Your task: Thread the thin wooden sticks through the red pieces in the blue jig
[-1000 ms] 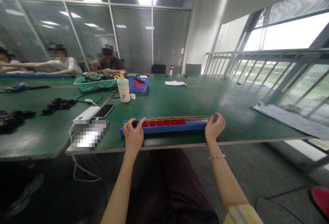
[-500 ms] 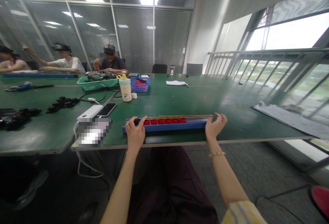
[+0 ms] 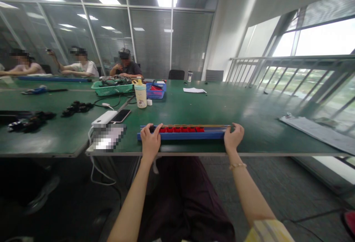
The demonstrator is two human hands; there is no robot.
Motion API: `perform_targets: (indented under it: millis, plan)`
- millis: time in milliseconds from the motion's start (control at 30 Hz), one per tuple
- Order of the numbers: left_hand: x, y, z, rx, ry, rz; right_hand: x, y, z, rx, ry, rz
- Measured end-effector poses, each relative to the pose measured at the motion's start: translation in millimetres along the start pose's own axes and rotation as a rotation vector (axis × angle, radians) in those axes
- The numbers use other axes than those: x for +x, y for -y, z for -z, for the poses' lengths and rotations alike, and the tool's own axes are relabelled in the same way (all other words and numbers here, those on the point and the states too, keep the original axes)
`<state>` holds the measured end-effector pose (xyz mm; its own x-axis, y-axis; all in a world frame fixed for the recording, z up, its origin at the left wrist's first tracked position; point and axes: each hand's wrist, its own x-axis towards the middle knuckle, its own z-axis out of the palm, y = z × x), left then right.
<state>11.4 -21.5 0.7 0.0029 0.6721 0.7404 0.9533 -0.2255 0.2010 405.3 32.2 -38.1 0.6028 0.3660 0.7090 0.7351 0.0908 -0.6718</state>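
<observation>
A long blue tray [image 3: 191, 135] lies on the table in front of me, along its near edge. Inside it sits a row of several red pieces [image 3: 183, 129], with a black piece [image 3: 151, 128] at the left end. Thin yellowish strands [image 3: 212, 125] run lengthwise above the tray; whether they are bands or sticks I cannot tell. My left hand [image 3: 150, 144] is curled at the tray's left end, thumb against the strands' end and fingers by the black piece. My right hand [image 3: 233, 137] pinches the strands' other end with bent fingers at the tray's right end.
Left of the tray are a phone [image 3: 122, 116] and a white power bank [image 3: 104, 118]. Beyond stand a cream bottle [image 3: 141, 97], a green basket [image 3: 111, 89] and a blue basket [image 3: 155, 93]. A clipboard [image 3: 318, 131] lies right. Several people sit at far left.
The camera view has shifted slightly, so the scene sits further right. The strands now lie closer together in one line; both hands stay at the tray's ends.
</observation>
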Motion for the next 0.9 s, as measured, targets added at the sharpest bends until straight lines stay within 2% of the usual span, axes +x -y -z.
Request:
perform_targets:
  millis: [533,900]
  plan:
    - [-1.6,0.4,4.3,-0.013,0.017,0.003,-1.0,-5.4,-2.7,-0.012,0.036,-0.018]
    - [-0.7,-0.6,3.4,0.004,0.007,0.002,0.3,3.6,2.2,-0.012,0.052,-0.029]
